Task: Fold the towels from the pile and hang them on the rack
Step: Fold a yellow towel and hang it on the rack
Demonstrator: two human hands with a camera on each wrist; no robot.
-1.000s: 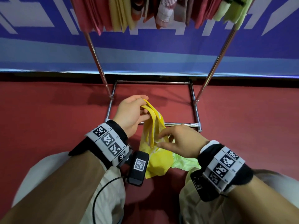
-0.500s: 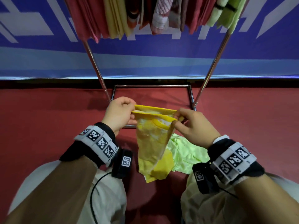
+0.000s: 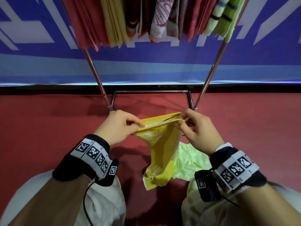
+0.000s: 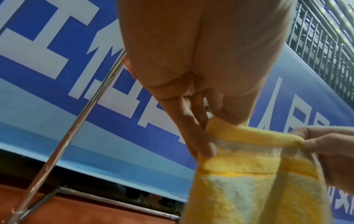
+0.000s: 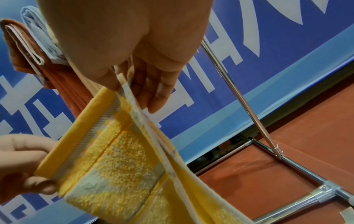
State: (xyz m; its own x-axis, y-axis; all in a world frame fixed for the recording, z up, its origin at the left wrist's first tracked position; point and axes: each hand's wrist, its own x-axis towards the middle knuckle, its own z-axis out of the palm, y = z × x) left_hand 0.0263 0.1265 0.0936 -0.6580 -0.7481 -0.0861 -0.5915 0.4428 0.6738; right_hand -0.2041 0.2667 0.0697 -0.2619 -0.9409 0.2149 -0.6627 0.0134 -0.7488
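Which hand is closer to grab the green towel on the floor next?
Probably the right hand. The green towel lies on the floor by its wrist, while the left hand is across the hanging yellow towel. Both hands pinch that yellow towel now, so hang it first.

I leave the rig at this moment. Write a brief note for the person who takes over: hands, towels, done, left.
Left hand: pinches one top corner of the yellow towel.
Right hand: pinches the other corner; towel hangs doubled between them.
Green towel: crumpled on the red surface, below.
Done: folded towels hang on the rack.
Left: finish folding yellow, hang it, then green.
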